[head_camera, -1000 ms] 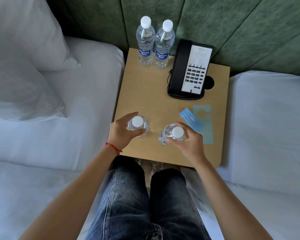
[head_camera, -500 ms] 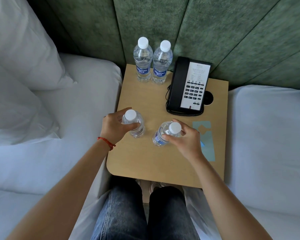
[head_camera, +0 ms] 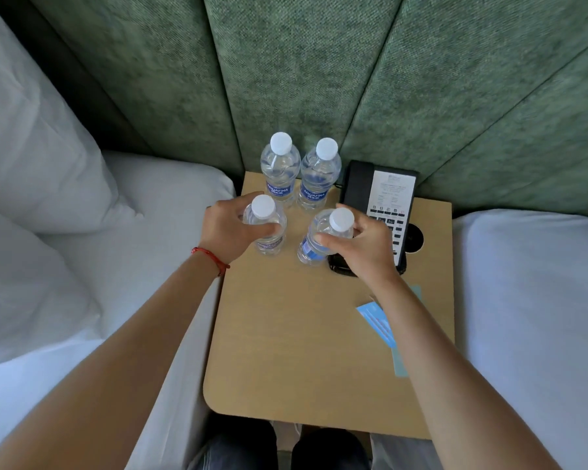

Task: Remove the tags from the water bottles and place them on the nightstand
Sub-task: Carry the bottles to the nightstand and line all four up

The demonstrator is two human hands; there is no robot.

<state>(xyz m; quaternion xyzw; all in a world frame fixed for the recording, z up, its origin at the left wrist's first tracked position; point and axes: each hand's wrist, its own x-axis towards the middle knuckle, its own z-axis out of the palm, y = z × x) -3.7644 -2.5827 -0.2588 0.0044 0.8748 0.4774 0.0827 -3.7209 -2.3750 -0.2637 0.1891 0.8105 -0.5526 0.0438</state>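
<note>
Head view:

- The left hand (head_camera: pixel 230 228) is grasping the left front bottle (head_camera: pixel 266 228) by its shoulder, fingers and thumb curling round it just below the white cap; the bottle is sitting to the right of the palm, upright.
- The right hand (head_camera: pixel 364 244) is pinching the right front bottle (head_camera: pixel 314 240) near its neck, thumb and fingers closing round it just under the cap; the bottle is tilting slightly, its base lying to the left of the hand and toward the person.
- Whether either base is touching the desk (head_camera: pixel 302 340) I cannot tell.
- Both held bottles are sitting just in front of two more bottles, the back left bottle (head_camera: pixel 280 171) and the back right bottle (head_camera: pixel 319 176), which are standing upright side by side at the far edge of the desk, against the green padded wall (head_camera: pixel 302 62).
- The black telephone (head_camera: pixel 379 205) is lying just to the right of the bottles, with the right hand partly covering its near end.
- A blue tag (head_camera: pixel 375 322) is lying flat on the desk beside the right forearm, overlapping a pale teal card (head_camera: pixel 401 361) near the right edge, well apart from both hands.
- A red cord bracelet (head_camera: pixel 211 256) is circling the left wrist.
- White beds are flanking the desk: the left bed (head_camera: pixel 133 249) and the right bed (head_camera: pixel 530 300).
</note>
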